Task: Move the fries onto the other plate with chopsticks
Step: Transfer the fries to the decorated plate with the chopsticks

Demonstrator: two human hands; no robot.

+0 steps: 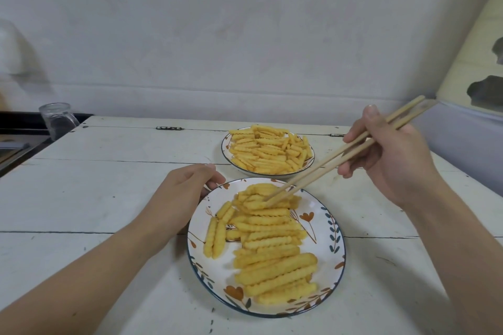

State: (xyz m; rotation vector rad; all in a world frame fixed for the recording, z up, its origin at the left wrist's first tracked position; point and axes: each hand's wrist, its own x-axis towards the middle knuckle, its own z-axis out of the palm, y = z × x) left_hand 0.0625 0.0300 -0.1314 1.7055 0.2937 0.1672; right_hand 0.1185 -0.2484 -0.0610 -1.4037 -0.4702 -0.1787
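Observation:
A flower-patterned near plate (330, 228) lies before me with a heap of crinkle-cut fries (268, 242) on it. Behind it sits a far plate (226, 144), also heaped with crinkle fries (269, 151). My right hand (386, 155) grips a pair of wooden chopsticks (337, 156); their tips reach down to the fries at the back of the near plate. Whether a fry is pinched between the tips, I cannot tell. My left hand (182, 196) rests at the near plate's back left rim, fingers curled on the edge.
Both plates stand on a white plank table (109, 185) against a white wall. A clear glass (57, 119) stands at the table's back left corner, beside a dark counter edge. A pale ledge runs along the right.

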